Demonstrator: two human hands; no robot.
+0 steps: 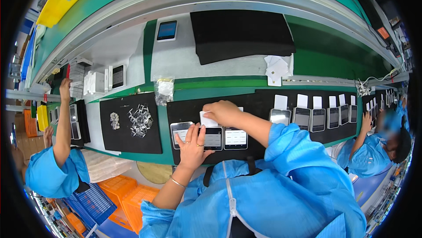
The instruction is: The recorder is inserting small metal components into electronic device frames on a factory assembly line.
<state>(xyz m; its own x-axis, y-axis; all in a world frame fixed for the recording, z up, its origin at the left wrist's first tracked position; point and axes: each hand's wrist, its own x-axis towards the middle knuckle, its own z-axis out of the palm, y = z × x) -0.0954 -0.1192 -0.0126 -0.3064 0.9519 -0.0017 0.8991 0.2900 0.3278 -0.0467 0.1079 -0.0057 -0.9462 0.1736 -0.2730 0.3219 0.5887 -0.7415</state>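
Note:
Three white handheld devices with lit screens lie side by side on a black mat [176,110] in front of me. My left hand [192,148] rests with its fingers spread over the left device [176,129] and the near left side of the middle device [213,138]. A white card [205,119] stands at the far edge of the middle device, pinched in my right hand [223,112]. My left fingertips reach close to the card's lower end. The right device [235,138] lies below my right forearm, with a white card partly showing at its far edge.
Several similar devices [317,120] with white cards at their far edges line the mat to the right. To the left, another black mat holds a heap of small clear pieces [140,121]. A clear bag [164,91] lies beyond. Co-workers [57,167] sit on both sides.

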